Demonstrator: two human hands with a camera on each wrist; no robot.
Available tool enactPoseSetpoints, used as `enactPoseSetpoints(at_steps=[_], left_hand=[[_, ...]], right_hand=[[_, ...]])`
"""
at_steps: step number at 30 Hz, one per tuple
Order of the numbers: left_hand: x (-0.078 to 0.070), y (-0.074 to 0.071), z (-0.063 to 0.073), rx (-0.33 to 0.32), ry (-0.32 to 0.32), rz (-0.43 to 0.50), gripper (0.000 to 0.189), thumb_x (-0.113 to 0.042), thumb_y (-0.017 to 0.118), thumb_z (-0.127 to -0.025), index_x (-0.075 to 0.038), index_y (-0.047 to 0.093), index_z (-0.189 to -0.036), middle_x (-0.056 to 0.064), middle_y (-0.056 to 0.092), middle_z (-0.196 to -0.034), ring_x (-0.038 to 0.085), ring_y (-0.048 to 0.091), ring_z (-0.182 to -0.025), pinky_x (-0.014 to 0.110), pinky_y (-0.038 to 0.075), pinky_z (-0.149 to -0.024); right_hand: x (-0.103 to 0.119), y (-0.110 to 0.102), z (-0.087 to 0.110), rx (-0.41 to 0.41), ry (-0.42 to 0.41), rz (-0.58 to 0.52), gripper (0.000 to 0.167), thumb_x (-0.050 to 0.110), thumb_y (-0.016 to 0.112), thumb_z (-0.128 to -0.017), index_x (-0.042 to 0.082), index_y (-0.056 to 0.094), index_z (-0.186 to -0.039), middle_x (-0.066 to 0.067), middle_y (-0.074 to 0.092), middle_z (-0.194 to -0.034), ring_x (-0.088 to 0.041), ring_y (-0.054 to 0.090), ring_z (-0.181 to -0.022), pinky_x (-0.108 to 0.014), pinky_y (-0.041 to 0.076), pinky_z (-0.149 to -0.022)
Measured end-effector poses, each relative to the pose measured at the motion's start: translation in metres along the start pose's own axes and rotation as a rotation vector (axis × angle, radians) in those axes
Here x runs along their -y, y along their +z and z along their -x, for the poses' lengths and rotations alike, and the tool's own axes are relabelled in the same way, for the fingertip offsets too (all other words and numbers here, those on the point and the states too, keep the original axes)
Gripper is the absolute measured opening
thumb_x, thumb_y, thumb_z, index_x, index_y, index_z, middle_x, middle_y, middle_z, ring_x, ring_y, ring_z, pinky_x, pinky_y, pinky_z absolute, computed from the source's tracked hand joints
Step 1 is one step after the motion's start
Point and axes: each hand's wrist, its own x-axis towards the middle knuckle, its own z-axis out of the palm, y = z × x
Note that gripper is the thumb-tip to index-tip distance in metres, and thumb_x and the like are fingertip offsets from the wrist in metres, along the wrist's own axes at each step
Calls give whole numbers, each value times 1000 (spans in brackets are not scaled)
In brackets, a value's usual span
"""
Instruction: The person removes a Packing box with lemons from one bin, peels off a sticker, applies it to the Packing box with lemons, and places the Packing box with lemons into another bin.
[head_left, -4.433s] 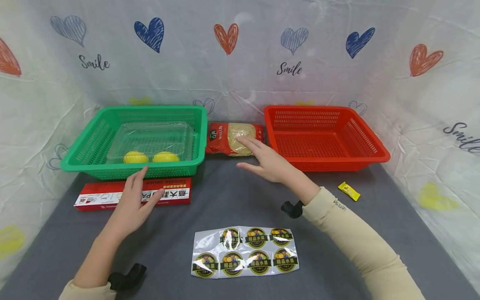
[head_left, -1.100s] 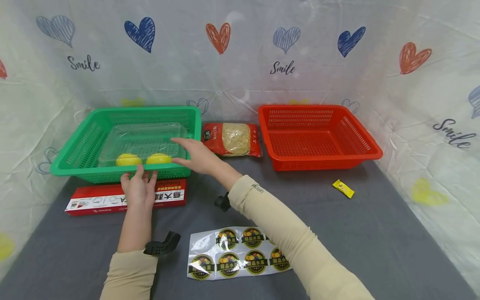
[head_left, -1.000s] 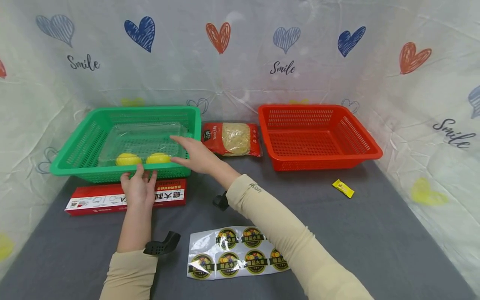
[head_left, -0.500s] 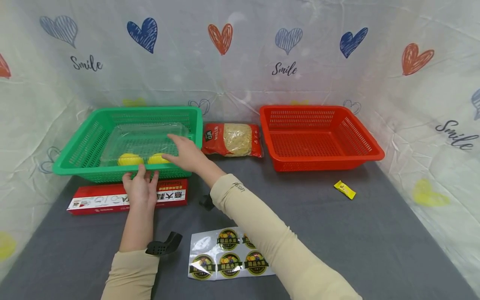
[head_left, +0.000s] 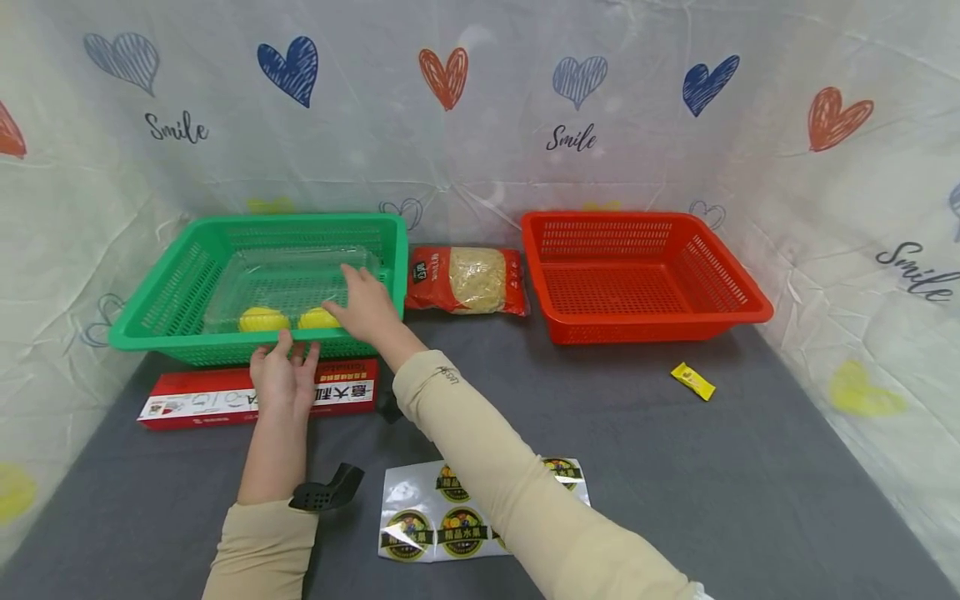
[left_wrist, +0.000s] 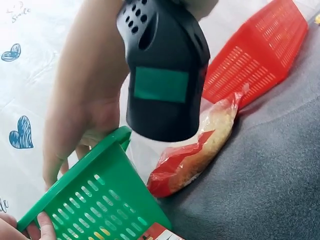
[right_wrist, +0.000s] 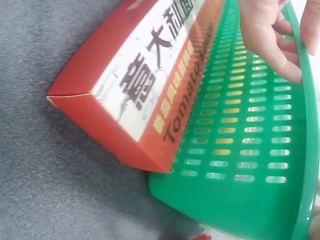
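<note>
A green plastic basket (head_left: 180,342) stands at the back left. Inside it lies a clear plastic box (head_left: 288,279), with two yellow fruit-like pieces (head_left: 262,319) showing at its near side. My left hand (head_left: 279,387) pinches the basket's front rim, some fingers below the rim on the outer wall. Over the basket's right front corner reaches my right hand (head_left: 371,312), fingers spread and nothing held. Its thumb overlaps the right yellow piece in the head view. In the left wrist view that hand (left_wrist: 82,115) hangs over the rim, its fingertips partly hidden behind it.
A red printed box (head_left: 202,396) lies before the green basket. A red noodle bag (head_left: 476,279) sits between it and a red basket (head_left: 637,319). A label sheet (head_left: 408,492) lies in front, partly under the right sleeve. A small yellow packet (head_left: 692,381) lies right.
My left hand has come to the green basket's front rim and now pinches it. My right hand has moved left from over the noodle bag to the basket's right front corner.
</note>
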Motion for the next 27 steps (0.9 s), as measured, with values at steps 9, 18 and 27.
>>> enactPoseSetpoints(at_steps=[9,18,27], left_hand=[[-2,-1,1,12,-32,34,47,-16,42,-95,-17,15,-134,-4,20,-140,14,34,-115,27,32,-102],[-4,3,0,9,-40,61,47,-15,40,-96,-19,13,-134,-4,20,-140,14,33,-115,28,31,-102],[-4,1,2,24,-48,61,59,-17,39,-96,-24,4,-142,-6,17,-143,13,29,-123,27,30,-103]], right_hand=[[0,1,-8,3,77,-31,71,44,54,-89,16,21,-146,-10,23,-148,-23,26,-134,-32,31,-104],[7,-1,-13,18,154,31,73,46,53,-89,16,19,-146,-11,23,-148,-23,24,-134,-31,27,-106],[7,2,-16,78,214,-19,75,47,51,-89,17,15,-147,-11,20,-149,-22,23,-135,-31,32,-103]])
